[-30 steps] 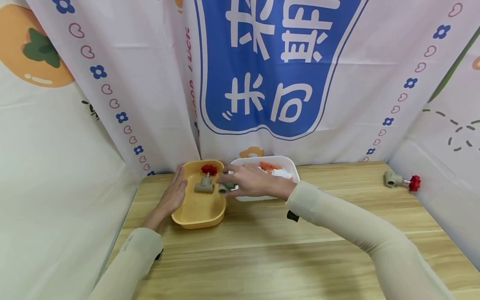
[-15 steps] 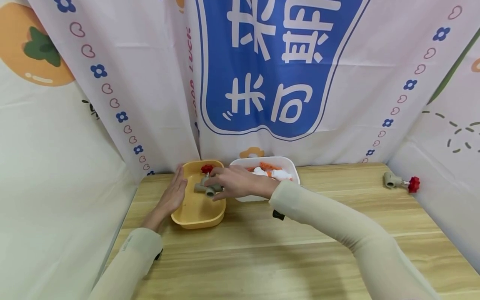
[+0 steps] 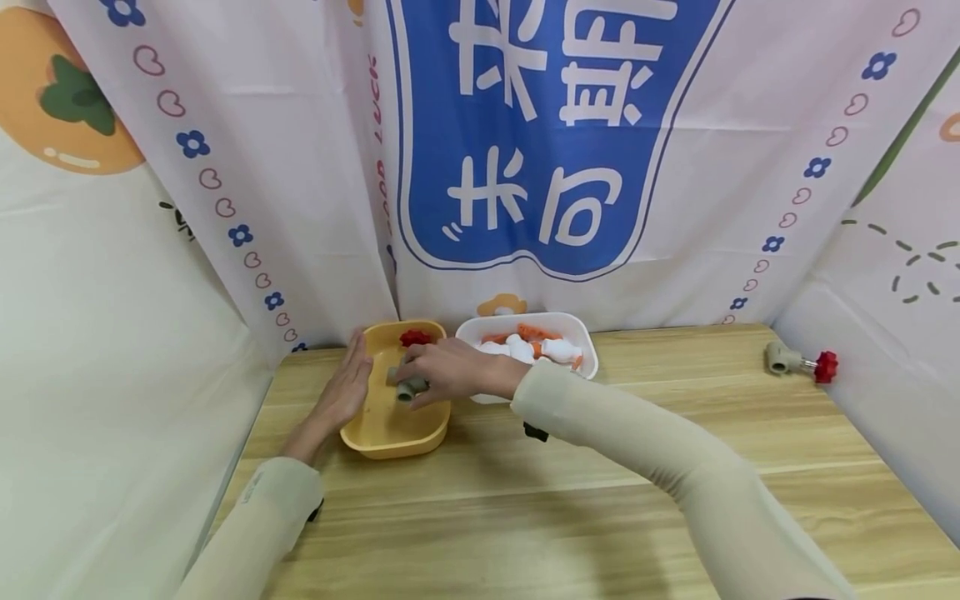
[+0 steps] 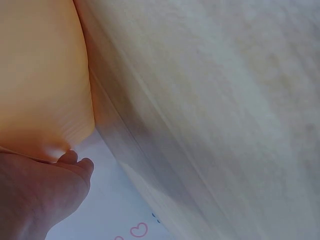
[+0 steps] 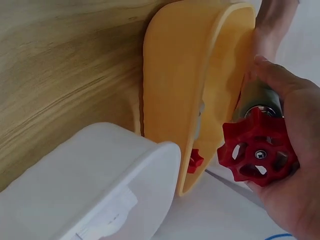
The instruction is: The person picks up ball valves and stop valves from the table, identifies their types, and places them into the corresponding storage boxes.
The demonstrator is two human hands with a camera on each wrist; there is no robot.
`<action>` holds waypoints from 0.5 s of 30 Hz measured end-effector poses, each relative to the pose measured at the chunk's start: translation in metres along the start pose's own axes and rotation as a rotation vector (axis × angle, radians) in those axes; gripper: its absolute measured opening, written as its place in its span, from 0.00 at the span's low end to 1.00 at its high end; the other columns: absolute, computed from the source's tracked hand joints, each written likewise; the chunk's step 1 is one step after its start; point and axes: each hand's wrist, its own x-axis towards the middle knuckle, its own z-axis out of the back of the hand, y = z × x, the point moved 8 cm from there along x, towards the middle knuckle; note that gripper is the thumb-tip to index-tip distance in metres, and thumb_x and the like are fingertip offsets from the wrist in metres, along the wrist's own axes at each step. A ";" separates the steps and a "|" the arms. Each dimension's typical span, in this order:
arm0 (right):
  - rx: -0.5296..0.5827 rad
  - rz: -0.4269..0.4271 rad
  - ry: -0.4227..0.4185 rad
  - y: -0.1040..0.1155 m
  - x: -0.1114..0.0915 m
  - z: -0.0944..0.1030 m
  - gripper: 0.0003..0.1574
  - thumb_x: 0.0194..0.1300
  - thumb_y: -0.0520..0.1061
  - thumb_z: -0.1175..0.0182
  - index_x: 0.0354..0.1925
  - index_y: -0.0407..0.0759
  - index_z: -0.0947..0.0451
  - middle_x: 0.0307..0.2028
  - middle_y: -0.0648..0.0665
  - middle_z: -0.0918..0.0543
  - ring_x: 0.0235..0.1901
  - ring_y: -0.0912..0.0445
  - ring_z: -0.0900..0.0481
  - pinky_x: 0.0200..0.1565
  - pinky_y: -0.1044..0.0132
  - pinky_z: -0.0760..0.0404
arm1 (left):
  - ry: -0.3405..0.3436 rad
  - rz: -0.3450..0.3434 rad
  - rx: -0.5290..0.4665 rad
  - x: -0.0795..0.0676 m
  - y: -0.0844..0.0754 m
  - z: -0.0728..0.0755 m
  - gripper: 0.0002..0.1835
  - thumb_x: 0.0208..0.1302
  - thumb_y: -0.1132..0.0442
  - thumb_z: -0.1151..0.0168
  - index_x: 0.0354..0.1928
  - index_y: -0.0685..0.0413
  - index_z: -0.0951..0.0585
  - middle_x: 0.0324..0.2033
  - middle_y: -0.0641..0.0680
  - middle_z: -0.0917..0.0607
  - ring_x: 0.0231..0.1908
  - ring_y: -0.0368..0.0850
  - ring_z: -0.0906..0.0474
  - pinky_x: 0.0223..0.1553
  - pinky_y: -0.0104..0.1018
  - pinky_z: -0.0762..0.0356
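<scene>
My right hand (image 3: 453, 371) grips a grey pipe valve (image 3: 408, 390) over the yellow plastic tray (image 3: 393, 433). In the right wrist view, the red handwheel (image 5: 259, 150) of this valve lies against the palm, while fingers and thumb surround its grey body. Another valve lies inside the tray; its red handwheel (image 3: 415, 337) shows, with most of its body hidden behind the right hand. Fingers straight, my left hand (image 3: 345, 392) rests along the tray's left side. The left wrist view shows only part of that hand (image 4: 55, 187) beside the yellow wall (image 4: 45, 75).
Right of the yellow tray stands a white tub (image 3: 591, 362) holding several white and orange pieces. A third valve (image 3: 783, 358) with a red handwheel lies at the wooden table's (image 3: 525, 517) far right. A printed curtain (image 3: 322, 167) hangs along the back.
My right hand has carried the valve leftward, from the tray's right rim to over its inside, and slightly down. My left hand stays on the tray's left side.
</scene>
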 end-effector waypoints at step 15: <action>-0.020 0.033 0.035 0.007 0.025 -0.021 0.34 0.68 0.64 0.29 0.68 0.55 0.18 0.58 0.49 0.17 0.46 0.61 0.21 0.48 0.67 0.19 | 0.008 0.014 -0.002 0.002 0.003 -0.001 0.37 0.86 0.41 0.81 0.85 0.52 0.70 0.85 0.56 0.71 0.84 0.60 0.72 0.81 0.66 0.64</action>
